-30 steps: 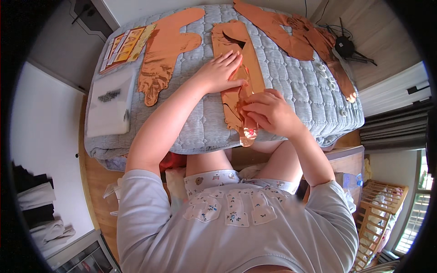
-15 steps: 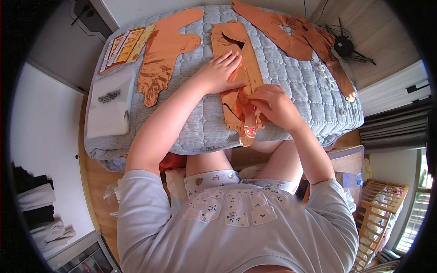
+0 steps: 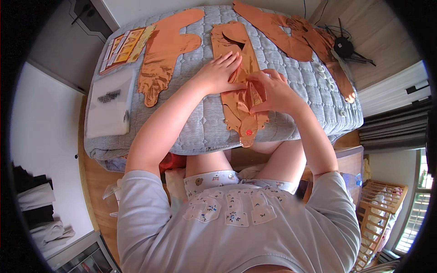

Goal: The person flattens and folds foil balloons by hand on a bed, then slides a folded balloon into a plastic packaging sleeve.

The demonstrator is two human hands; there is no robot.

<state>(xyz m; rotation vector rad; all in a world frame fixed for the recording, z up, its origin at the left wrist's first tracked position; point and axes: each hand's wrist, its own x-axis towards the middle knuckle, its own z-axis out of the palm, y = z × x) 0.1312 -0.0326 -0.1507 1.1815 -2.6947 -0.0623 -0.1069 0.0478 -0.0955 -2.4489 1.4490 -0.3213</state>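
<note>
The left hand [image 3: 223, 73] lies flat, fingers spread, pressing on a copper foil balloon [image 3: 239, 82] in the middle of a grey quilt [image 3: 200, 123]. The right hand [image 3: 273, 93] pinches a raised fold of the same balloon. Another balloon [image 3: 166, 54] lies left, more balloons [image 3: 296, 34] right, a white packet [image 3: 109, 102] far left.

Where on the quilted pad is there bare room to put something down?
Bare quilted pad lies between the left copper balloon and the left forearm, and right of the right hand toward the pad's edge. The far right is crowded with foil pieces.
</note>
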